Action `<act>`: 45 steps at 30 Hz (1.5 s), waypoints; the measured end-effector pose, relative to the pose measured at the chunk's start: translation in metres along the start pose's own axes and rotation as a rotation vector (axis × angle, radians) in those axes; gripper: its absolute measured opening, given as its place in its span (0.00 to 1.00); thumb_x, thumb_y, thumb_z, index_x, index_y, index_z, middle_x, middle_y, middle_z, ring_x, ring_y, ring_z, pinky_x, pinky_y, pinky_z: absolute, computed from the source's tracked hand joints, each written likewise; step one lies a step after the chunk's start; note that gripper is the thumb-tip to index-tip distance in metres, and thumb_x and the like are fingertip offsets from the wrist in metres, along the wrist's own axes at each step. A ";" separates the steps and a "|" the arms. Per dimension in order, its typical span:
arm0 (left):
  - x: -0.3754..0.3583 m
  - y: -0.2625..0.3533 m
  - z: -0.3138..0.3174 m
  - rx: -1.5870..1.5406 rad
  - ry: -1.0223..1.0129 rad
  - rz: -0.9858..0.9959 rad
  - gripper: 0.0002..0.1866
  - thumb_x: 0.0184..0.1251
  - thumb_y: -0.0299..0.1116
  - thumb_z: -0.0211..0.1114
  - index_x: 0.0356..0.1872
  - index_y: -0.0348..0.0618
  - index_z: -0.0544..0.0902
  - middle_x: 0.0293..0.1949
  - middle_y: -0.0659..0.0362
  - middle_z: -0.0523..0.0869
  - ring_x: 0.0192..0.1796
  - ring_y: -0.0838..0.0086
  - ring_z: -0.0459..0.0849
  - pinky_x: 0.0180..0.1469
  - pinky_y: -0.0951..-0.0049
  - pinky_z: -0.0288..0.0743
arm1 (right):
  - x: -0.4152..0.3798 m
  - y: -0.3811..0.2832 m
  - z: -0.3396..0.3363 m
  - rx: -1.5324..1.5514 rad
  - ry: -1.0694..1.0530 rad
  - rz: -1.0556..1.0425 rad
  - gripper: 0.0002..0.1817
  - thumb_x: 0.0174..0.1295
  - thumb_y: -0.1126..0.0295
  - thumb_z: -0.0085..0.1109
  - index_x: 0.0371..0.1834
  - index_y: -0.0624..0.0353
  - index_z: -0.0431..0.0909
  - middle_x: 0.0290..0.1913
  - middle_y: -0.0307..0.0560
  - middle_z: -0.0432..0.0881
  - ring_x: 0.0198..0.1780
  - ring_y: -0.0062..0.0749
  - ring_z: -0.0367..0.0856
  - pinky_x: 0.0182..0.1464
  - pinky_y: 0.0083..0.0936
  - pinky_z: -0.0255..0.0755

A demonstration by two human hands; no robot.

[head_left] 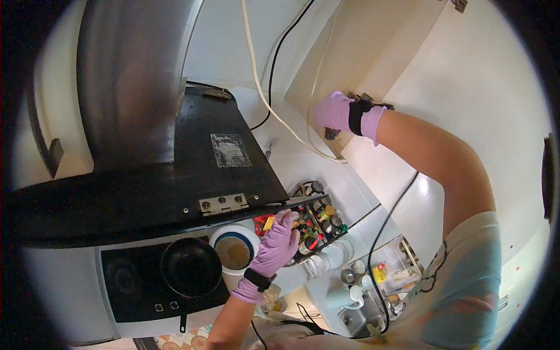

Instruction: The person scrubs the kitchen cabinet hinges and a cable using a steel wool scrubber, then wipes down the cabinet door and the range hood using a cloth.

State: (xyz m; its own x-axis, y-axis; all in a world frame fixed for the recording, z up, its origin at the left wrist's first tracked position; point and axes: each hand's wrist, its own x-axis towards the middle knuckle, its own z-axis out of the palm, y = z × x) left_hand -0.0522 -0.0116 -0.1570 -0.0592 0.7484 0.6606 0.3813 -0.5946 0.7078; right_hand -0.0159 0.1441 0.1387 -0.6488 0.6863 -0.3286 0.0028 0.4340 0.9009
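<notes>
My right hand (333, 112), in a purple glove with a black wrist strap, reaches up to the beige panel (356, 44) of an open wall cabinet. Its fingers are curled closed; a dark speckled patch (332, 133) shows just below them, and I cannot make out what they hold. Lower down, my left hand (277, 245), also gloved and strapped, is by the front edge of the black range hood (151, 195). Its fingers are bent together at that edge, and whether they grip anything is hidden. Bottles and jars (315, 224) stand in a rack beside it.
A black frying pan (191, 267) and a white pot (252, 236) with brownish contents stand by the black cooktop (125, 306). White and black cables (274, 114) hang down the wall. Cups, dishes and a sink (357, 319) lie lower right.
</notes>
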 end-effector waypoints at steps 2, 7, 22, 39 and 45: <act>0.001 0.004 0.001 0.066 0.016 -0.010 0.20 0.56 0.26 0.56 0.52 0.39 0.68 0.49 0.46 0.71 0.53 0.54 0.72 0.54 0.62 0.69 | -0.002 -0.015 0.007 -0.048 0.073 0.017 0.07 0.46 0.69 0.61 0.29 0.50 0.85 0.29 0.43 0.84 0.34 0.41 0.83 0.24 0.37 0.72; 0.004 0.011 0.000 0.147 0.005 -0.015 0.22 0.57 0.28 0.57 0.54 0.39 0.65 0.50 0.45 0.70 0.53 0.53 0.72 0.54 0.63 0.69 | 0.001 -0.003 -0.001 0.014 -0.010 -0.028 0.08 0.45 0.70 0.62 0.31 0.51 0.85 0.30 0.44 0.84 0.34 0.40 0.83 0.25 0.38 0.71; -0.005 -0.002 0.000 0.070 -0.013 -0.022 0.22 0.57 0.27 0.56 0.54 0.38 0.65 0.52 0.44 0.69 0.54 0.52 0.72 0.53 0.62 0.69 | 0.008 -0.012 0.010 -0.131 -0.040 -0.121 0.04 0.43 0.67 0.64 0.23 0.52 0.83 0.25 0.40 0.82 0.30 0.38 0.82 0.19 0.31 0.67; -0.010 -0.006 0.000 0.046 0.000 -0.030 0.22 0.56 0.26 0.56 0.54 0.42 0.66 0.49 0.45 0.70 0.53 0.52 0.71 0.53 0.61 0.69 | -0.009 0.048 -0.027 0.074 0.235 0.182 0.08 0.49 0.68 0.57 0.33 0.52 0.82 0.33 0.46 0.82 0.34 0.41 0.82 0.30 0.35 0.74; 0.004 0.013 0.006 0.037 -0.046 0.091 0.20 0.56 0.27 0.56 0.52 0.40 0.67 0.51 0.45 0.69 0.56 0.52 0.69 0.56 0.62 0.67 | -0.064 0.057 -0.073 0.279 0.378 0.404 0.11 0.50 0.72 0.53 0.36 0.52 0.81 0.39 0.45 0.80 0.39 0.42 0.80 0.35 0.33 0.74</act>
State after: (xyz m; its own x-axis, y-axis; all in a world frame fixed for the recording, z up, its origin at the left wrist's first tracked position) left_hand -0.0418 -0.0144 -0.1464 0.0198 0.7047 0.7092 0.4171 -0.6505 0.6348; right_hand -0.0293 0.0819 0.2314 -0.7797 0.5960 0.1919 0.4700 0.3544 0.8084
